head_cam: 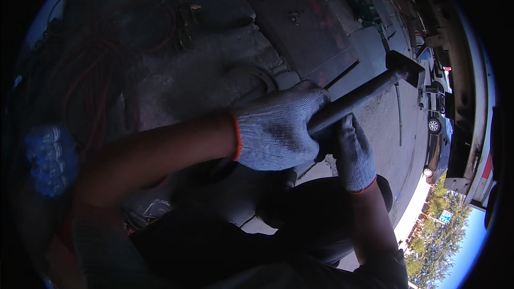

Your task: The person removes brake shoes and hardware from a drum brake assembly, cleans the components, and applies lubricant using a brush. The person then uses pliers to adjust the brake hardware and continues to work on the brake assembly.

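My left hand (279,128), in a pale knitted work glove with an orange cuff, is wrapped around the shaft of a hammer-like metal tool (357,98). The shaft slants up to the right and ends in a dark crosswise block. My right hand (356,154), gloved the same way, is just below the shaft with its fingertips close to or touching the underside. A dark shape sits between the two hands, too shadowed to name. Whether the right fingers grip anything is hidden. Below the hands are my dark-trousered knees (321,208).
Red hose (92,88) lies in loops on the left, above a wrapped pack of bottles (52,160). A dark flat plate (297,32) and a curved metal piece (261,76) rest on the ground. On the right are a thin rod (399,116), a vehicle's side (468,88) and parked cars (435,148).
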A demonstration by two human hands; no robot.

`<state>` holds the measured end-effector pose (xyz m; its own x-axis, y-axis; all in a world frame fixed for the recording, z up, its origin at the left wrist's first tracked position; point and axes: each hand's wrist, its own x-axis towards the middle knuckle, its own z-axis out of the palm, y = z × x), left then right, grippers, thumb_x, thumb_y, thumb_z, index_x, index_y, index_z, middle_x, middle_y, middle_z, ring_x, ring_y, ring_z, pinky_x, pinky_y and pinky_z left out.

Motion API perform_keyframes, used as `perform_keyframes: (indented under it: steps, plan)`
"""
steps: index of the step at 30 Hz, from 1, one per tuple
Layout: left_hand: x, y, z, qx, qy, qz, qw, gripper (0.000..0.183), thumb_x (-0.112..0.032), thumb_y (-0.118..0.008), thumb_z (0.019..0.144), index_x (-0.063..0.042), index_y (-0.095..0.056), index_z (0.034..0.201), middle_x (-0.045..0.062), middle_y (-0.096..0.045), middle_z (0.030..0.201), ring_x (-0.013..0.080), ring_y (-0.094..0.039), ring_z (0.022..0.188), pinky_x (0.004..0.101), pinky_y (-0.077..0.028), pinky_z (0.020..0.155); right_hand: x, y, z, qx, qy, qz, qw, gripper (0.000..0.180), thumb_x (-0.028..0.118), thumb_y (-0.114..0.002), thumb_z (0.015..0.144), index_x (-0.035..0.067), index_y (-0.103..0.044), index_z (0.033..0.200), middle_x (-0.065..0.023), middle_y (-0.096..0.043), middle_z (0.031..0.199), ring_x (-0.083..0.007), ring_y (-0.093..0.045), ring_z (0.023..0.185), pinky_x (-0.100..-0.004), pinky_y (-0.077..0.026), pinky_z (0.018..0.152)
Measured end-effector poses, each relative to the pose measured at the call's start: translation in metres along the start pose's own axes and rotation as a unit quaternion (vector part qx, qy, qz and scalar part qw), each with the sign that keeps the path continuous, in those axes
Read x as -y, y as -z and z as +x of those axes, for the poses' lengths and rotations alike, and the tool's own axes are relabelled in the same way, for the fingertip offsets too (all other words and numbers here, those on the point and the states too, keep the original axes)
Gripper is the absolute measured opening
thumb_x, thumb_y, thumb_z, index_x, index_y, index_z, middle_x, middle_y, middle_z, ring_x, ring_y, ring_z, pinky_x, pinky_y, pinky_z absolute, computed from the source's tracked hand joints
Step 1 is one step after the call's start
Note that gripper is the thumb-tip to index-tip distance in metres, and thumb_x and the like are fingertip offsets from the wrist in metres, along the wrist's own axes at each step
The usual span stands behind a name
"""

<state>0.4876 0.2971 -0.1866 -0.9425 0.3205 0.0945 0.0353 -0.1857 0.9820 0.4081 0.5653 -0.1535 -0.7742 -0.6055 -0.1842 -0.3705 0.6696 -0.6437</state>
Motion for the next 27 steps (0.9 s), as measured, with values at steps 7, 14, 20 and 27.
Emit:
perform_keyframes:
  steps: [7, 14, 20, 27]
  plan:
    - [0.004, -0.007, -0.005, 0.076, 0.086, 0.151, 0.982, 0.048, -0.019, -0.081, 0.085, 0.0, -0.054, 0.119, 0.013, -0.063, 0.082, 0.025, -0.067, 0.073, 0.0409, -0.054, 0.067, 0.037, 0.008, 0.01, 0.06, -0.07, 0.581, 0.809, 0.086, 0.043, -0.065, 0.097, -0.007, -0.038, 0.162, -0.0256, -0.056, 0.155, -0.0387, -0.052, 0.147, -0.0568, -0.03, 0.127]
    - [0.061, -0.013, -0.025, 0.032, 0.155, -0.002, 0.987, 0.057, -0.033, -0.079, 0.098, -0.005, -0.048, 0.137, 0.012, -0.067, 0.111, 0.0186, -0.07, 0.102, 0.0311, -0.06, 0.086, 0.019, 0.047, 0.021, -0.075, -0.023, 0.623, 0.778, 0.024, 0.023, -0.058, 0.112, 0.006, -0.062, 0.129, -0.0006, -0.056, 0.086, -0.0131, -0.057, 0.081, -0.035, -0.05, 0.087]
    - [0.172, 0.028, -0.083, -0.309, 0.217, -0.186, 0.907, 0.026, -0.021, -0.067, 0.108, -0.011, -0.062, 0.131, 0.002, -0.066, 0.11, 0.0064, -0.061, 0.09, 0.0247, -0.053, 0.079, 0.017, 0.081, -0.011, -0.134, -0.043, 0.616, 0.775, 0.018, 0.022, -0.051, 0.116, 0.009, -0.053, 0.103, 0.0031, -0.04, 0.077, -0.0097, -0.041, 0.069, -0.0299, -0.043, 0.072]
    - [0.211, 0.0, -0.093, -0.297, 0.193, -0.137, 0.925, 0.04, -0.008, -0.066, 0.107, -0.011, -0.046, 0.142, 0.001, -0.064, 0.118, 0.0089, -0.061, 0.112, 0.0283, -0.052, 0.101, -0.001, 0.09, -0.032, -0.057, -0.09, 0.614, 0.782, 0.032, 0.025, -0.032, 0.12, 0.005, -0.054, 0.108, -0.0011, -0.036, 0.078, -0.0136, -0.037, 0.066, -0.0317, -0.039, 0.074]
